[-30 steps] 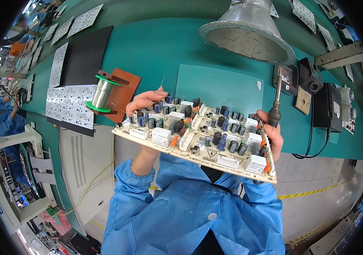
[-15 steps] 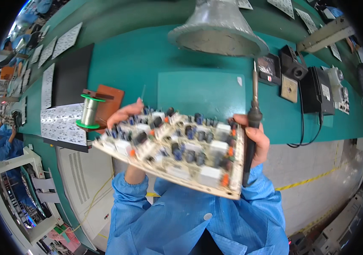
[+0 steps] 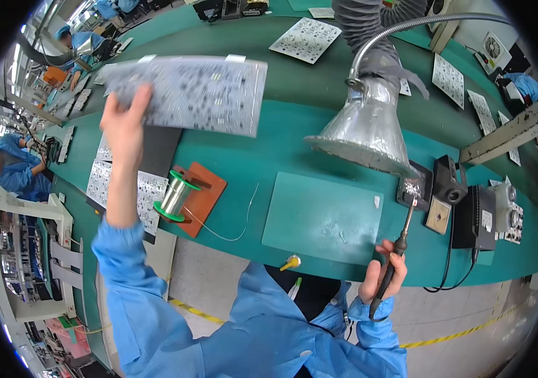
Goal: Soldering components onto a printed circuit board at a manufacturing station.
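Observation:
My left hand point(image 3: 125, 129) reaches to the far left and is closed on the near edge of a circuit board point(image 3: 203, 94). The board is raised and tilted, its grey, dotted solder side turned toward me. In my right hand point(image 3: 379, 280), a soldering iron point(image 3: 400, 244) with a dark handle is gripped, its metal tip pointing away near a small dark box. To the right of my left forearm, a spool of solder wire point(image 3: 174, 196) with green rims sits on a brown holder point(image 3: 212, 189). A loose strand of wire curves from it over the green table.
A metal fume hood point(image 3: 370, 126) hangs over the table. A pale green mat point(image 3: 307, 208) lies below it. At the right are a sponge tray point(image 3: 438, 215), an iron holder point(image 3: 450, 179) and a black station point(image 3: 474, 217). More boards point(image 3: 307, 39) lie on the far belt.
My left hand has carried the board from in front of me to the far left, and its component side no longer shows. My right hand has let go of the board and keeps the iron.

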Motion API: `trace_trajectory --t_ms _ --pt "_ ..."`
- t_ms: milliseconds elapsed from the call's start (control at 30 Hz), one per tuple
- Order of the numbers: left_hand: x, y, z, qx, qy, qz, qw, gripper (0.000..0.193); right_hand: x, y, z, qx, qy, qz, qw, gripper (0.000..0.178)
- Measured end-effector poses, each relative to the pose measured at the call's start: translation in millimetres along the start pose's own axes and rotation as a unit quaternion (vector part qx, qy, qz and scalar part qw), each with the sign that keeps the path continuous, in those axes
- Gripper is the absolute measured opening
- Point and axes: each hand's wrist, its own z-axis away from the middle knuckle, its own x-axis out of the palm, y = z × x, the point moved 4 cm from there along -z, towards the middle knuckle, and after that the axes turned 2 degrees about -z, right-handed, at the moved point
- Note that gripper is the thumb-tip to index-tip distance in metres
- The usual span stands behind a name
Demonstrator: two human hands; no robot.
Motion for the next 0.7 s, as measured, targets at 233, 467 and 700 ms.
trace_trajectory --t_ms 233,467,700 --pt "74 -104 -127 -0.073 -0.034 -0.375 0.924 0.068 7 -4 -4 -0.013 -0.008 0.022 1.000 0.038" --pt "129 -135 -125 -0.009 0.009 -0.559 0.829 0.094 8 -1 -2 0.023 -0.023 0.041 0.999 0.038" --pt "207 -158 -77 -0.047 -0.442 -0.561 0.698 0.104 9 -2 -6 0.049 -0.022 0.031 0.998 0.038"
